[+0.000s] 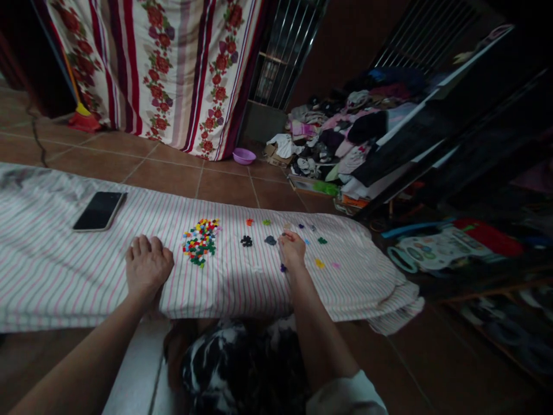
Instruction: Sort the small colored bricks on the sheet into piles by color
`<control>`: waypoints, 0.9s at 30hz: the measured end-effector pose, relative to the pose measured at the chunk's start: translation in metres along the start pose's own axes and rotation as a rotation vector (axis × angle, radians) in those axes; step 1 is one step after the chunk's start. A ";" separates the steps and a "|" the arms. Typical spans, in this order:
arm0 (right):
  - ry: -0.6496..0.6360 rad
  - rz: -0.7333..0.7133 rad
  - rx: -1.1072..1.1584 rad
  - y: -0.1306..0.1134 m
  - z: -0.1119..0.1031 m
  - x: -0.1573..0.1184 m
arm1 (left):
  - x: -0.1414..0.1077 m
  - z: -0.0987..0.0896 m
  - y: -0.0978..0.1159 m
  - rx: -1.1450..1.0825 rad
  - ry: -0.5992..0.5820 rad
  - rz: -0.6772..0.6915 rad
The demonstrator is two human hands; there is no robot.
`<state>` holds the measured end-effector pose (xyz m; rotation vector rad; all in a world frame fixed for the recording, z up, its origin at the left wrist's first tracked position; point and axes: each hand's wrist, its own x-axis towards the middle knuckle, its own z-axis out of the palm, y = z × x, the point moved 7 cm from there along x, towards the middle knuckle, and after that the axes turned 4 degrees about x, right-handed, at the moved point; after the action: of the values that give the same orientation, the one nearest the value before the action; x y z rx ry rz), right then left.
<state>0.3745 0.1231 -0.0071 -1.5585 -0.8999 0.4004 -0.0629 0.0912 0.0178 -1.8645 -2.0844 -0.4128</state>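
A mixed heap of small coloured pieces (201, 241) lies on the striped cloth (233, 288). To its right sit small single-colour groups, among them orange (249, 222), lime green (266, 222), black (246, 241), grey (270, 240), dark green (322, 240), yellow (319, 263) and pink (336, 265). My left hand (148, 264) rests palm down on the cloth left of the heap, holding nothing. Over the small groups, just right of the grey one, is my right hand (292, 249), its fingers pinched together; whatever they hold is too small to make out.
A dark phone (99, 211) lies on the cloth at the left. Beyond the cloth's far edge are a tiled floor, a purple basin (244, 155) and a floral curtain (173, 75). Piled clothes (341, 132) and a toy board (444, 251) are at the right.
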 end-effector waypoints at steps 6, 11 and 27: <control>0.023 0.065 -0.083 0.003 -0.009 0.009 | 0.002 -0.007 0.004 0.000 -0.001 0.006; -0.018 0.011 -0.148 -0.005 -0.003 0.011 | 0.003 -0.008 0.006 0.015 -0.013 -0.005; -0.288 -0.155 -0.473 -0.016 0.011 0.010 | 0.005 -0.005 0.008 0.114 -0.029 -0.002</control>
<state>0.3679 0.1374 0.0077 -1.8699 -1.4056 0.3180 -0.0551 0.0942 0.0244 -1.8138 -2.0826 -0.2633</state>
